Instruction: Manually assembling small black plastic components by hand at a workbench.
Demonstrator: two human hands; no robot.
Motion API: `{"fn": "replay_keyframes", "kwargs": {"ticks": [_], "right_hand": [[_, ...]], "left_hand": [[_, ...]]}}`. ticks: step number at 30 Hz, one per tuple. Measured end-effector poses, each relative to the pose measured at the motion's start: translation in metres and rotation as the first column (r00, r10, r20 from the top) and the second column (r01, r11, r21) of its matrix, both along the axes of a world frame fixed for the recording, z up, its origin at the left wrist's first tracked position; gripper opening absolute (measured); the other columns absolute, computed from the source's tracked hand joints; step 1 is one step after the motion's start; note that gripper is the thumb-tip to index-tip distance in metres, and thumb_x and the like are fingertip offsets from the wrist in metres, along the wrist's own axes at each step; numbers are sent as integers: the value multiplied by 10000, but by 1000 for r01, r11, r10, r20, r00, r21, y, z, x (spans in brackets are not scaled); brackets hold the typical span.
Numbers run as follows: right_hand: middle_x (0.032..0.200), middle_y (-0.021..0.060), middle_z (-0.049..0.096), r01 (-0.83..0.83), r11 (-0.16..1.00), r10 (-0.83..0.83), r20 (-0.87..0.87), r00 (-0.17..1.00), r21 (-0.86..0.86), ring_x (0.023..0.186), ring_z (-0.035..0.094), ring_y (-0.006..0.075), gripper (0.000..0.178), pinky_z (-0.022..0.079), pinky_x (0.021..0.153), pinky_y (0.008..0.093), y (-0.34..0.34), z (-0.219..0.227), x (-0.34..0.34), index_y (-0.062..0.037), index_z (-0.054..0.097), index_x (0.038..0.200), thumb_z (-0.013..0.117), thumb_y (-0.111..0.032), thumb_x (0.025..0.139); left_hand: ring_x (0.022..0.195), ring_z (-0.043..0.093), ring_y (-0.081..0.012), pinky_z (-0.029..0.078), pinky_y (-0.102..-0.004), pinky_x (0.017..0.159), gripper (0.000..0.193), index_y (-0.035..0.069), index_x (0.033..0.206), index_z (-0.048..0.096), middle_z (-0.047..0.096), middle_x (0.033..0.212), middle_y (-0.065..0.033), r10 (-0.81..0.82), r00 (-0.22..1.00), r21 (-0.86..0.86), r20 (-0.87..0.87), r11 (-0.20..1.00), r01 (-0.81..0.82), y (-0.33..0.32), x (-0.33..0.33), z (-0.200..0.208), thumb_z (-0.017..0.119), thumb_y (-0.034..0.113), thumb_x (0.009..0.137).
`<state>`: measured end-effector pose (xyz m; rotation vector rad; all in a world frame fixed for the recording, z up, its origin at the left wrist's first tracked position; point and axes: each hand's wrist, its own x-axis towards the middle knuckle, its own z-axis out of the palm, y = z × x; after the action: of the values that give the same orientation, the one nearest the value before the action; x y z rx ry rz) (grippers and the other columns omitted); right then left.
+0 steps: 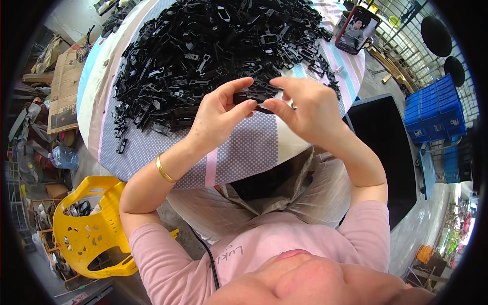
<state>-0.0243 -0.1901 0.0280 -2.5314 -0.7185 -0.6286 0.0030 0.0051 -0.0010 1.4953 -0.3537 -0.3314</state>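
Observation:
Just above the near edge of the heap, my left hand (219, 109) pinches a narrow black plastic part (247, 97) between thumb and fingers. My right hand (311, 108) is curled at the part's other end, its thumb against it and the index finger arched above. The fingers partly cover the part, so its full shape is hidden. Behind both hands spreads a large heap of loose black plastic parts (203, 48), many with slots or loops. They lie on a round table with a patterned cloth (239, 157).
A phone (356, 30) stands upright at the table's back right. To the right are a dark flat-topped surface (381, 152) and a blue crate (434, 109). On the left stand a yellow plastic chair (91, 229), a cardboard box (64, 91) and a clear water bottle (65, 157).

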Motion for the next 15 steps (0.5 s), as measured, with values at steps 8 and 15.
{"fn": "replay_keyframes", "kwargs": {"ticks": [8, 15], "right_hand": [[830, 65, 647, -39, 821, 482, -654, 584, 570, 743, 603, 105, 315, 480, 667, 221, -21, -9, 17, 35, 603, 1069, 664, -146, 817], [813, 68, 640, -30, 812, 437, -573, 693, 582, 701, 580, 101, 197, 473, 651, 221, -11, -16, 12, 63, 603, 995, 611, -41, 827]], "left_hand": [[800, 599, -72, 488, -186, 699, 419, -30, 1226, 485, 619, 920, -60, -124, 988, 3, 90, 992, 125, 3, -1, 3, 580, 44, 825], [883, 596, -115, 500, -233, 806, 446, -24, 1268, 446, 603, 1051, -107, -187, 979, 31, 80, 982, 185, 9, 1, 8, 581, 46, 849]]}}
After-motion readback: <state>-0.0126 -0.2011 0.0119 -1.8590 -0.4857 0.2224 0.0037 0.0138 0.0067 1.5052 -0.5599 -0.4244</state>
